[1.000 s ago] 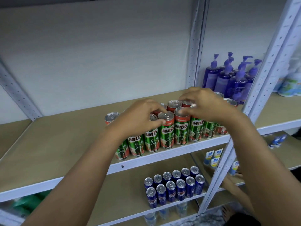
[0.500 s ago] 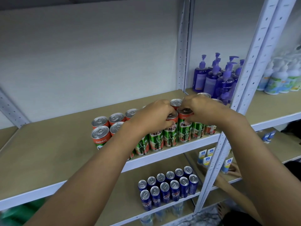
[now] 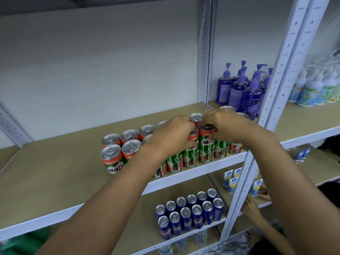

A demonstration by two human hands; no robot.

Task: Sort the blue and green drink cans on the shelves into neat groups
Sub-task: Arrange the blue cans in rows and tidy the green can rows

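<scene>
White metal shelving against a pale wall carries the work: the tan upper shelf (image 3: 55,172) holds the green cans (image 3: 174,162), the shelf below it the blue cans (image 3: 191,212), standing in two tidy rows.

Since a second ago both hands have drawn together over the front row. The left hand (image 3: 171,137) curls its fingers (image 3: 187,133) over the top of one front can (image 3: 191,153); the right hand (image 3: 226,124) pinches the rim of the can beside it (image 3: 207,144), so the two cans stand touching under the knuckles. Left of the left fingers, four more green cans now show in two short rows, close-packed but a little offset from the front line. Right of the right fingers the row runs on to the upright post (image 3: 246,172).

Judging from this, the green group is nearly squared up; the step in hand looks like closing the last gap in the front row, while the blue group seems finished.

Purple pump bottles (image 3: 237,91) stand behind the right fingers, untouched.
</scene>
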